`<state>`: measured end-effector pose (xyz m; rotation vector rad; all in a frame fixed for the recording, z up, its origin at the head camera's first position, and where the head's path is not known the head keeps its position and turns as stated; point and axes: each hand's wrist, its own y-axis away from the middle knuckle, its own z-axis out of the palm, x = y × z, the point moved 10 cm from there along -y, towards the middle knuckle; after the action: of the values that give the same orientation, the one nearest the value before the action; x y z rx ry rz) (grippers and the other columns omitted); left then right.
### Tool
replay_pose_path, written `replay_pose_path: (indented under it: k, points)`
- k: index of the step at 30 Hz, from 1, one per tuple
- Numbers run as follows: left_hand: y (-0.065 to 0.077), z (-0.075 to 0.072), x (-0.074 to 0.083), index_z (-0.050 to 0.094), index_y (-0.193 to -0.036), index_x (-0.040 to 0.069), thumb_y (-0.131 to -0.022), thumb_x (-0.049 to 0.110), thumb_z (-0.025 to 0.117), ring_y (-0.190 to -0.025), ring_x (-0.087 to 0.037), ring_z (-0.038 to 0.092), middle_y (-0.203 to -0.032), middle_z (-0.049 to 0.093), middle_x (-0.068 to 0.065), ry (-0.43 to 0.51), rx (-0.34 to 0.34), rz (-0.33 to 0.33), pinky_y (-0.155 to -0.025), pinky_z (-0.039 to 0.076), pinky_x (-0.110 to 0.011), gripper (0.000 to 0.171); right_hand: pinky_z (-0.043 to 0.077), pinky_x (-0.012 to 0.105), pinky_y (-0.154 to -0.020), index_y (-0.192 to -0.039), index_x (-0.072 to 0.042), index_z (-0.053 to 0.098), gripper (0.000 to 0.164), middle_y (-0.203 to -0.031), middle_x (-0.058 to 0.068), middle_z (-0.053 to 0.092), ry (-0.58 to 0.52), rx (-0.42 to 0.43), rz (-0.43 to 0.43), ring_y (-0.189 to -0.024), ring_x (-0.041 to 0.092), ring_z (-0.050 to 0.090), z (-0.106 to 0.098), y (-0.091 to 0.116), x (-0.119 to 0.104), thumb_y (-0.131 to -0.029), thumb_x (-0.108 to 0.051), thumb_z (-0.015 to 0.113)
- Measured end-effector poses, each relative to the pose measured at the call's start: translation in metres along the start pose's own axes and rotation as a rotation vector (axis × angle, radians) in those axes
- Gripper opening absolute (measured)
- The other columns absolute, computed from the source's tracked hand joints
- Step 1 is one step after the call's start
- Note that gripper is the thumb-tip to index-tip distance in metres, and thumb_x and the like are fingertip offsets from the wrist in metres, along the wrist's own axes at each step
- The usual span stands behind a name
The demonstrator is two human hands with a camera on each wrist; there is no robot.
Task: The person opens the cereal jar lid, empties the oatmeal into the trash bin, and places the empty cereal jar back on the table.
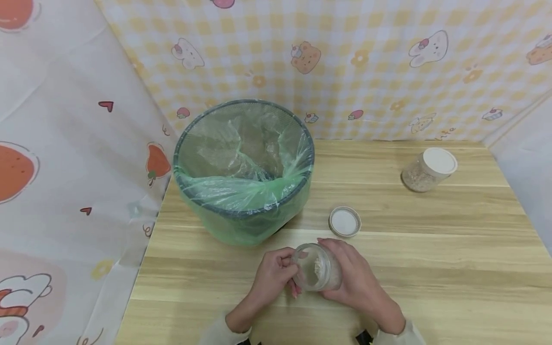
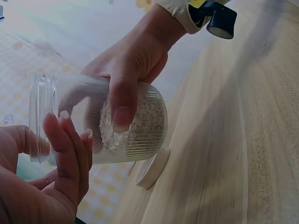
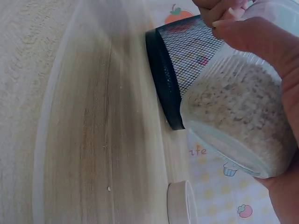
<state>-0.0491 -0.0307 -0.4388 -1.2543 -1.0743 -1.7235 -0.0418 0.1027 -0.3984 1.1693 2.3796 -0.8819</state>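
Note:
A clear glass jar [image 1: 325,270] with pale grainy contents [image 2: 140,116] is tipped on its side above the table, its mouth facing left. The grains lie toward its base, seen close up in the right wrist view. My right hand [image 1: 355,273] grips the jar's body, the thumb along one side. At the mouth, my left hand [image 1: 273,275] holds the rim between thumb and bent fingers. Just beyond the jar, its round lid [image 1: 345,221] lies on the wooden table with the white inside facing up.
A dark mesh waste bin [image 3: 163,79] lined with a green plastic bag [image 1: 254,194] stands at the back left. Toward the back right is a second jar [image 1: 420,176] with a white lid, holding similar grains. Patterned cloth [image 1: 345,72] borders the table [image 1: 453,249].

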Motion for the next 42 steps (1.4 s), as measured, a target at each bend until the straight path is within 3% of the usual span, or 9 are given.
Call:
replay_pose_path:
  k: [9,18,23,29,32,36,38,40,42]
  points:
    - [0.005,-0.005,-0.007,0.061,-0.112,-0.010,-0.085,-0.005,0.044,-0.044,-0.014,0.060,-0.060,0.062,-0.024,-0.017,-0.016,-0.044,-0.049,0.048,-0.056,0.032,0.052,0.039,-0.071,-0.136,-0.007,0.044,0.104,-0.114,-0.001,0.059,-0.042,0.008,-0.013,-0.093,0.016,0.059,0.009,0.002,-0.001,-0.044,-0.029,0.088]
    - [0.009,-0.005,-0.008,0.053,-0.123,-0.007,-0.099,0.015,0.053,-0.061,-0.023,0.064,-0.074,0.063,-0.026,0.003,-0.171,-0.066,-0.062,0.050,-0.057,0.033,0.052,0.042,-0.077,-0.135,-0.004,0.045,0.105,-0.119,0.004,0.058,-0.037,0.043,-0.012,-0.098,0.020,0.059,0.003,0.002,-0.005,-0.043,-0.031,0.089]
    - [0.014,-0.021,0.009,0.051,-0.120,-0.007,-0.101,0.020,0.048,-0.064,-0.025,0.063,-0.076,0.062,-0.022,-0.041,-0.030,0.017,-0.063,0.053,-0.044,0.033,0.047,0.032,-0.090,-0.134,0.000,0.046,0.107,-0.121,0.010,0.059,-0.033,0.110,-0.008,-0.102,0.026,0.060,-0.015,0.002,-0.005,-0.040,-0.028,0.090]
    - [0.042,-0.061,0.023,0.057,-0.087,-0.008,-0.100,0.018,0.049,-0.055,-0.015,0.052,-0.061,0.052,-0.004,-0.067,0.222,0.047,-0.055,0.046,-0.027,0.030,0.040,0.024,-0.096,-0.132,0.004,0.046,0.106,-0.118,0.015,0.060,-0.068,0.165,-0.008,-0.099,0.030,0.061,-0.042,-0.005,-0.001,-0.040,-0.026,0.089]
    - [0.063,-0.090,0.059,0.056,-0.079,-0.008,-0.100,0.009,0.049,-0.050,-0.013,0.048,-0.056,0.048,-0.001,-0.066,0.421,0.258,-0.049,0.042,-0.025,0.028,0.040,0.023,-0.096,-0.131,0.007,0.046,0.104,-0.116,0.017,0.061,-0.109,0.204,-0.037,-0.100,0.027,0.061,-0.059,-0.012,-0.002,-0.045,-0.032,0.089]
    - [0.101,-0.128,0.124,0.050,-0.072,-0.013,-0.098,-0.004,0.045,-0.044,-0.013,0.039,-0.051,0.042,-0.004,0.055,0.716,0.704,-0.044,0.035,-0.023,0.028,0.039,0.025,-0.098,-0.128,0.014,0.045,0.100,-0.117,0.020,0.060,-0.225,0.286,-0.112,-0.109,0.020,0.057,-0.084,-0.024,-0.008,-0.059,-0.044,0.087]
    - [0.114,-0.140,0.150,0.046,-0.069,-0.016,-0.096,-0.006,0.047,-0.044,-0.014,0.037,-0.050,0.040,-0.006,0.103,0.791,0.886,-0.044,0.034,-0.022,0.029,0.039,0.026,-0.099,-0.126,0.017,0.044,0.100,-0.118,0.021,0.059,-0.228,0.324,-0.152,-0.112,0.017,0.056,-0.095,-0.030,-0.013,-0.065,-0.053,0.081]
    - [0.119,-0.149,0.173,0.044,-0.067,-0.016,-0.095,-0.005,0.049,-0.045,-0.013,0.039,-0.051,0.042,-0.006,0.052,0.860,0.992,-0.046,0.035,-0.021,0.031,0.038,0.025,-0.099,-0.125,0.019,0.043,0.101,-0.117,0.020,0.059,-0.207,0.351,-0.179,-0.114,0.013,0.054,-0.105,-0.037,-0.018,-0.067,-0.056,0.077]
    - [0.114,-0.154,0.193,0.045,-0.068,-0.015,-0.094,-0.001,0.052,-0.048,-0.011,0.041,-0.055,0.046,-0.005,-0.132,0.923,0.991,-0.049,0.035,-0.020,0.031,0.038,0.026,-0.099,-0.123,0.021,0.041,0.101,-0.116,0.022,0.059,-0.199,0.373,-0.212,-0.114,0.013,0.054,-0.114,-0.044,-0.024,-0.068,-0.056,0.076]
